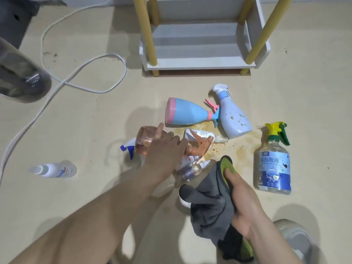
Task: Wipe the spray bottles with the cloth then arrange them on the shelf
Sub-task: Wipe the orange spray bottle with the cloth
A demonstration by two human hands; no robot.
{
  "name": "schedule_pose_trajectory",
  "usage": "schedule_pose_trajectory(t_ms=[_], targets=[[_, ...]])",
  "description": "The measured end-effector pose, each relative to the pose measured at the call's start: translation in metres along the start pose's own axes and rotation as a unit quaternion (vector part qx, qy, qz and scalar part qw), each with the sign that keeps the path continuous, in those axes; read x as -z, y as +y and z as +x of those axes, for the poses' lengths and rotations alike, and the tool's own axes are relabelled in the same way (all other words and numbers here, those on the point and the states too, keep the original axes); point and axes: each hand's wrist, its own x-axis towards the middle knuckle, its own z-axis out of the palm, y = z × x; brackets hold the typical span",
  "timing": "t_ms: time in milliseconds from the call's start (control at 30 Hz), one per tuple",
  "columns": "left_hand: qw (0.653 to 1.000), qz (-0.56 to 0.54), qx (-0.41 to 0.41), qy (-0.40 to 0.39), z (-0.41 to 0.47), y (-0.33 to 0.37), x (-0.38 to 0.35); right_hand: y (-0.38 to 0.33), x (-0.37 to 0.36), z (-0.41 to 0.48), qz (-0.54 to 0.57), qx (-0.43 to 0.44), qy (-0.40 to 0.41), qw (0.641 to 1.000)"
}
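Now L hand (165,147) is gripping the orange spray bottle (143,139) w/ fingers curled over its neck; R hand (244,206) is clutching grey-green cloth (208,203) just beside that bottle.

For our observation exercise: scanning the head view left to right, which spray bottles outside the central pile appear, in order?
Small white spray bottle → blue-and-pink bottle → speckled white bottle → clear bottle with yellow-green trigger.

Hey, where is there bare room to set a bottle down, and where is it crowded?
Bare floor lies between the cable and the pink-blue bottle, above the small white bottle. More lies right of the clear bottle. The shelf boards in view are bare too. Crowded: the heap under the left hand, lying in a spill.
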Motion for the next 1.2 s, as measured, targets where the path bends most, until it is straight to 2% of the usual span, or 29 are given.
schedule_pose_trajectory(t_ms=[67,167,233,267,300,367,467,500,567,667,700,767,800,833,867,900,933,967,1033,1100,1200], targets=[[0.996,-0.026,0.002,0.082,-0.001,-0.008,0.013,-0.004,0.000,-0.005,-0.006,-0.011,-0.013,1.000],[0.967,-0.175,0.038,0.182,-0.007,-0.018,0.034,-0.014,-0.011,-0.023,-0.021,-0.001,-0.065,0.998],[0.959,-0.188,0.042,0.208,-0.011,-0.017,0.059,-0.024,-0.028,-0.043,-0.041,0.074,-0.091,0.992],[0.961,-0.185,0.052,0.197,-0.012,-0.016,0.073,-0.029,-0.037,-0.056,-0.052,0.131,-0.089,0.986],[0.965,-0.197,0.080,0.154,-0.012,-0.012,0.094,-0.034,-0.046,-0.069,-0.071,0.194,-0.083,0.975],[0.963,-0.216,0.136,0.080,-0.015,0.001,0.124,-0.042,-0.065,-0.095,-0.158,0.324,-0.077,0.930],[0.974,-0.179,0.114,0.076,-0.032,0.030,0.153,-0.050,-0.079,-0.115,-0.348,0.474,-0.027,0.808],[0.974,-0.183,0.113,0.077,-0.042,0.040,0.155,-0.054,-0.079,-0.119,-0.360,0.495,0.013,0.791],[0.955,-0.255,0.116,0.100,-0.062,0.061,0.172,-0.064,-0.076,-0.127,-0.348,0.519,0.090,0.776],[0.958,-0.241,0.119,0.102,-0.085,0.081,0.208,-0.089,-0.066,-0.144,-0.387,0.511,0.156,0.752],[0.962,-0.222,0.127,0.094,-0.092,0.084,0.220,-0.101,-0.062,-0.149,-0.424,0.475,0.164,0.753],[0.972,-0.169,0.142,0.080,-0.102,0.086,0.229,-0.120,-0.055,-0.164,-0.449,0.409,0.147,0.781],[0.972,-0.147,0.144,0.113,-0.105,0.086,0.237,-0.121,-0.053,-0.175,-0.450,0.406,0.120,0.786],[0.973,-0.134,0.145,0.121,-0.108,0.086,0.247,-0.117,-0.050,-0.184,-0.461,0.436,0.097,0.766],[0.974,-0.115,0.140,0.136,-0.111,0.084,0.256,-0.108,-0.049,-0.194,-0.482,0.483,0.073,0.728],[0.977,-0.101,0.138,0.128,-0.115,0.084,0.264,-0.095,-0.048,-0.203,-0.507,0.524,0.053,0.683],[0.984,-0.089,0.119,0.101,-0.119,0.082,0.265,-0.081,-0.047,-0.207,-0.516,0.553,0.045,0.653],[0.987,-0.089,0.103,0.086,-0.124,0.082,0.273,-0.073,-0.048,-0.212,-0.500,0.562,0.052,0.656],[0.990,-0.054,0.069,0.109,-0.136,0.079,0.284,-0.072,-0.051,-0.217,-0.450,0.567,0.092,0.683],[0.993,-0.030,0.060,0.095,-0.145,0.080,0.295,-0.081,-0.055,-0.223,-0.438,0.566,0.110,0.689],[0.992,-0.016,0.048,0.120,-0.160,0.077,0.311,-0.097,-0.059,-0.244,-0.435,0.547,0.083,0.711]])
